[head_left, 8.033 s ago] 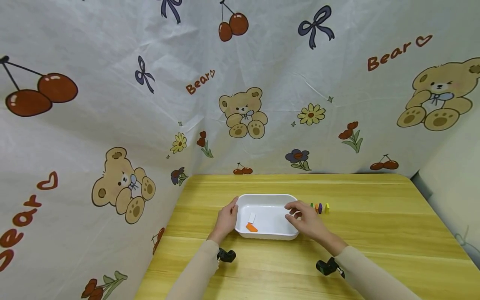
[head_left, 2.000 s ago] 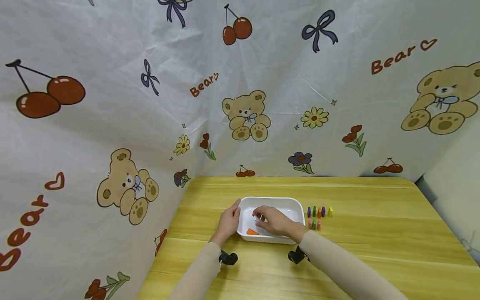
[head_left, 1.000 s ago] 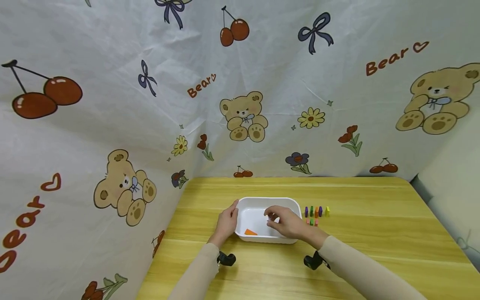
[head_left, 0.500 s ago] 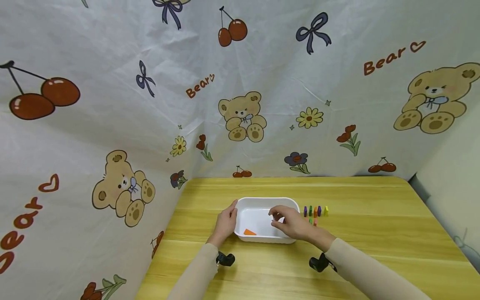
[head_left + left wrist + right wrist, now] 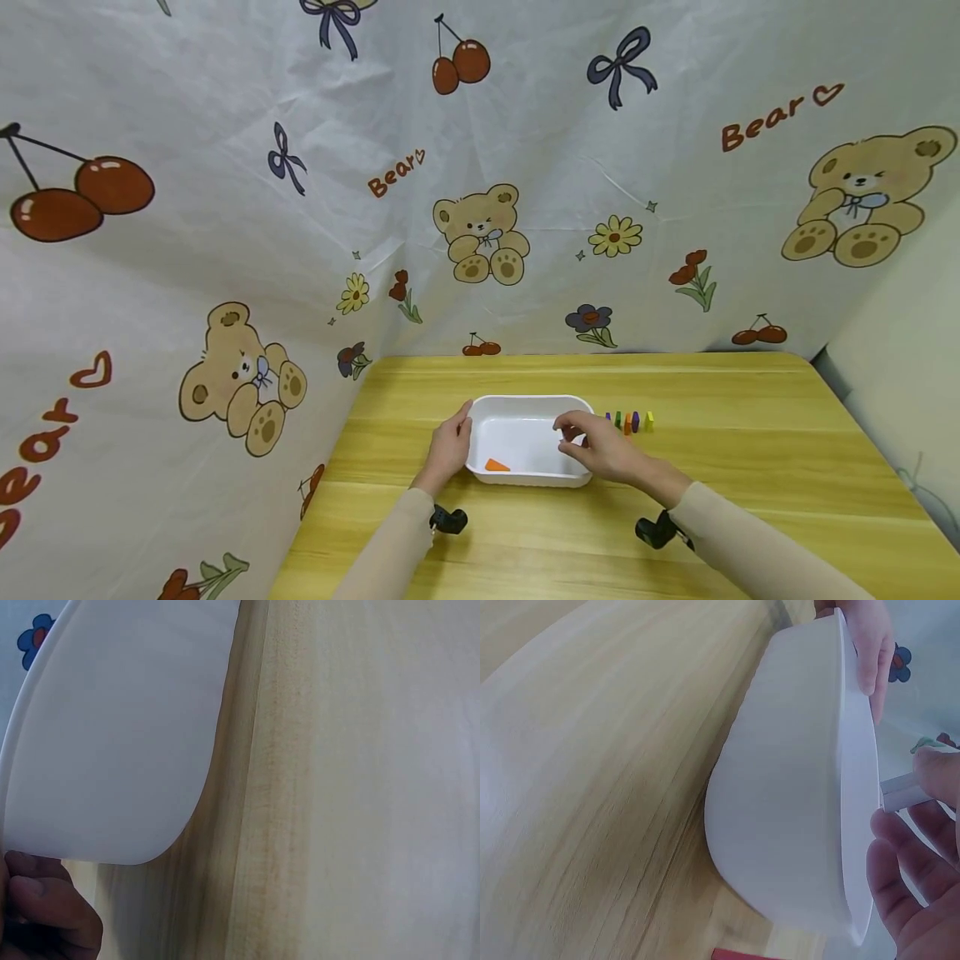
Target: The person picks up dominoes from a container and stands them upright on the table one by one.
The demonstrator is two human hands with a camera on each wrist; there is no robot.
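Observation:
A white plastic basin (image 5: 525,480) sits on the wooden table, with an orange wedge-shaped block (image 5: 496,465) in its near left corner. My left hand (image 5: 450,448) grips the basin's left rim; in the right wrist view the thumb (image 5: 868,671) lies over the inner side. Over the right end of the basin, my right hand (image 5: 603,446) pinches a small white block (image 5: 901,793) between thumb and fingertips. That block shows plainly in the right wrist view, at rim height, but is mostly hidden by the fingers in the head view.
Just right of the basin stand several small coloured blocks, among them a purple one (image 5: 636,422) and a yellow one (image 5: 649,421). My right hand hides others. A red piece (image 5: 742,955) lies on the table (image 5: 720,483). A bear-print cloth (image 5: 547,167) hangs behind and at left.
My right hand went into the basin, took the white block from beside the orange one, and moved right with it to the basin's right end. My left hand stays on the rim.

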